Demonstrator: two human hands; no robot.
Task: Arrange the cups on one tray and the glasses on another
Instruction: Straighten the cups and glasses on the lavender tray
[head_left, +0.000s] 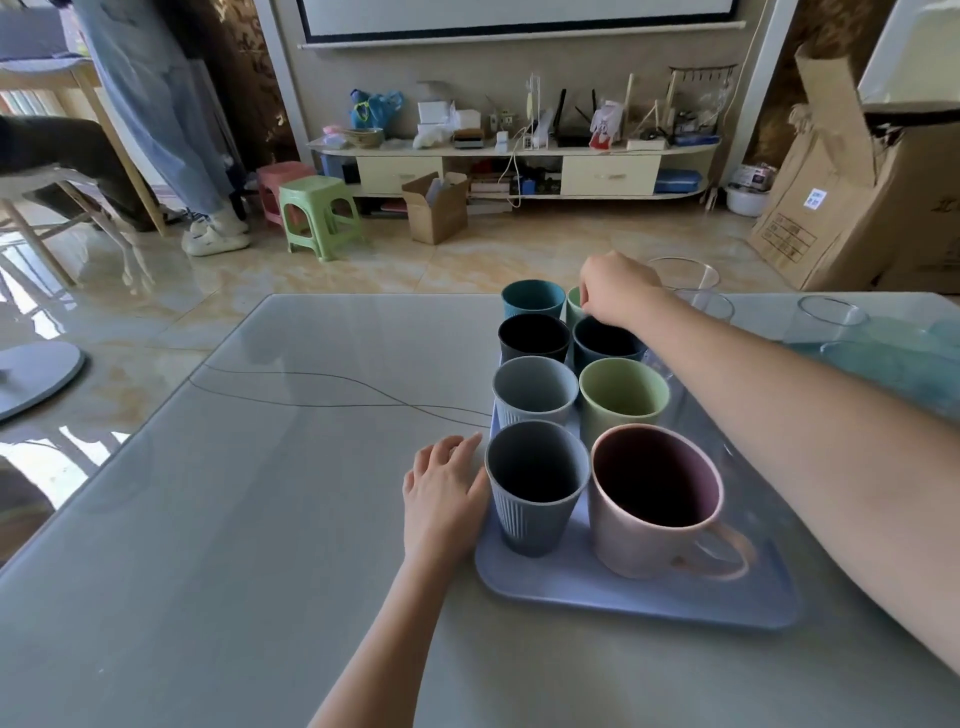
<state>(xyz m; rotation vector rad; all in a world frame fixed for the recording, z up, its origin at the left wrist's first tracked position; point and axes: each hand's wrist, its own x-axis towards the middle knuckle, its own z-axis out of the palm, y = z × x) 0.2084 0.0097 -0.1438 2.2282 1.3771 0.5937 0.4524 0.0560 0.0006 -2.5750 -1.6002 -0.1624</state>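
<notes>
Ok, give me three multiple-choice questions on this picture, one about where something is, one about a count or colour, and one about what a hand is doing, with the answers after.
1. Where does the pink mug stand on the blue tray?
A. near right corner
B. far left corner
C. off the tray, on the table

2. How many cups, mug included, show on the tray?
A. five
B. eight
C. eleven

3. What is the right hand doing?
A. lying flat on the table
B. lifting a clear glass
C. holding the rim of the pale green cup at the far end

Answers:
1 A, the mug sits nearest the camera in the right column.
2 B, two columns of four fill the tray.
3 C, its fingers curl over that cup's rim, while the left hand rests open beside the grey ribbed cup.
</notes>
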